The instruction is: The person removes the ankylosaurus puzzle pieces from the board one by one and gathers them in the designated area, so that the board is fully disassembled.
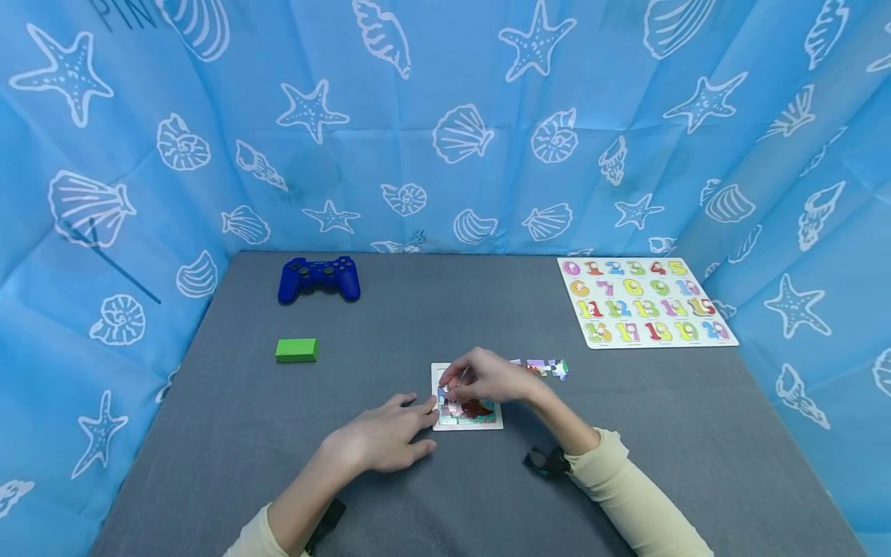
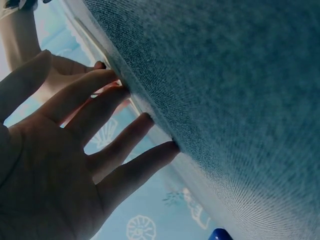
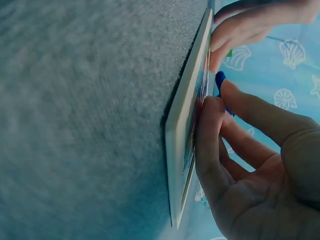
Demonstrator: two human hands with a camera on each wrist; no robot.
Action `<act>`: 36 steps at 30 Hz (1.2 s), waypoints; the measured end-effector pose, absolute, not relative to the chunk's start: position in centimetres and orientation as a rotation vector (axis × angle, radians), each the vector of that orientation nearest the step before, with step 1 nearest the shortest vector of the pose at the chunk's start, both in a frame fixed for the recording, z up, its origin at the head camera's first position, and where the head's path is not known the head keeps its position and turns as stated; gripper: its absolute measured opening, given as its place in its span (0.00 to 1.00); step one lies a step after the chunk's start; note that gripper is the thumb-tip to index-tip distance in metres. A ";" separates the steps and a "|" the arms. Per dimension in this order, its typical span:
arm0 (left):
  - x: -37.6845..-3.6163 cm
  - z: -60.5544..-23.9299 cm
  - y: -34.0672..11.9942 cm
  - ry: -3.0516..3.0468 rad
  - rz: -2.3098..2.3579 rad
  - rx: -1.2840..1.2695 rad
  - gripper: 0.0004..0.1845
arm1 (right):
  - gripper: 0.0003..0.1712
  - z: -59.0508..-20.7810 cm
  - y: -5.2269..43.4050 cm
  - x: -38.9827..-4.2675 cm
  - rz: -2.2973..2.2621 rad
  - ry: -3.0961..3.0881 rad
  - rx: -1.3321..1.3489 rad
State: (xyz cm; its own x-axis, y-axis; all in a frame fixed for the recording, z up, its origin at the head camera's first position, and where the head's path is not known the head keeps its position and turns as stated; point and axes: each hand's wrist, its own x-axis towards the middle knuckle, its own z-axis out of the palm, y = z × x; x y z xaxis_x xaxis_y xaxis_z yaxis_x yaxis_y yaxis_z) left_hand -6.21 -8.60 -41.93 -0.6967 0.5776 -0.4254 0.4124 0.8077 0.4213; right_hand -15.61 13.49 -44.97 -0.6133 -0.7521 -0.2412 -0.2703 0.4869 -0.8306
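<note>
A small jigsaw puzzle board (image 1: 468, 424) with a pale frame and a colourful picture lies on the table between the hands. My right hand (image 1: 490, 377) is over its upper part, thumb and fingers bent together low at the picture. Between them is a small puzzle piece, mostly hidden by the fingers. In the right wrist view the index fingertip is right at the picture's surface. My left hand (image 1: 386, 435) rests at the board's left edge with its fingers spread and extended. The left wrist view shows these straight fingers (image 2: 135, 167) from the palm side.
Several loose puzzle pieces (image 1: 557, 369) lie in a row right of the board, partly behind the right hand. A number board (image 1: 647, 303) lies at the back right. A blue game controller (image 1: 319, 278) and a green block (image 1: 296, 350) are on the left. A patterned curtain (image 1: 431, 131) surrounds the table.
</note>
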 end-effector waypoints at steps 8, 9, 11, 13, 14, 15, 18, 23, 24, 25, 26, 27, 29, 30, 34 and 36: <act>-6.2 -42.1 -8.7 2.413 0.476 0.681 0.31 | 0.09 -44.9 12.6 -15.4 -0.936 2.223 -0.851; -6.2 -42.1 -8.7 2.409 0.481 0.680 0.31 | 0.09 -44.9 12.5 -15.3 -0.923 2.238 -0.855; -6.2 -42.1 -8.7 2.401 0.484 0.679 0.31 | 0.10 -44.9 12.4 -15.3 -0.901 2.262 -0.859; -6.2 -42.1 -8.7 2.400 0.479 0.680 0.31 | 0.10 -44.8 12.3 -15.2 -0.905 2.266 -0.861; -6.2 -42.2 -8.6 2.400 0.476 0.682 0.31 | 0.10 -44.8 12.3 -15.2 -0.913 2.261 -0.860; -6.2 -42.2 -8.6 2.398 0.475 0.682 0.31 | 0.10 -44.8 12.3 -15.2 -0.922 2.255 -0.863; -6.2 -42.2 -8.6 2.401 0.471 0.687 0.30 | 0.07 -44.9 12.5 -15.2 -0.963 2.231 -0.878; -6.2 -42.2 -8.5 2.405 0.474 0.691 0.30 | 0.04 -45.0 12.7 -15.2 -1.016 2.195 -0.889; -6.2 -42.2 -8.5 2.407 0.475 0.691 0.30 | 0.04 -45.0 12.8 -15.1 -1.027 2.187 -0.889; -6.2 -42.2 -8.5 2.408 0.477 0.690 0.30 | 0.04 -45.0 12.8 -15.1 -1.041 2.176 -0.889; -6.2 -42.2 -8.5 2.409 0.479 0.689 0.30 | 0.04 -45.0 12.9 -15.1 -1.059 2.166 -0.893; -6.2 -42.2 -8.5 2.410 0.481 0.690 0.30 | 0.04 -45.0 12.9 -15.1 -1.080 2.154 -0.893; -6.2 -42.1 -8.5 2.410 0.485 0.684 0.30 | 0.05 -44.9 13.2 -15.0 -1.119 2.133 -0.896; -6.1 -42.1 -8.5 2.410 0.486 0.682 0.30 | 0.05 -44.8 13.4 -15.0 -1.134 2.131 -0.909; -6.0 -42.1 -8.4 2.419 0.491 0.674 0.30 | 0.05 -44.4 14.5 -15.0 -1.180 2.127 -0.926; -6.0 -42.0 -8.4 2.431 0.490 0.677 0.31 | 0.05 -44.2 15.3 -15.0 -1.183 2.151 -0.929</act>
State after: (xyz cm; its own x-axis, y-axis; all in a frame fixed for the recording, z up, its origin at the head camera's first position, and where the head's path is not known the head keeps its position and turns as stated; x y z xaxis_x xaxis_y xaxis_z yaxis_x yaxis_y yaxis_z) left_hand -6.00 -8.40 -42.04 -0.7135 0.5619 -0.4185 0.3558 0.8051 0.4745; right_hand -14.96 15.28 -44.20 -0.6354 -0.7648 -0.1068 -0.3192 0.3861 -0.8655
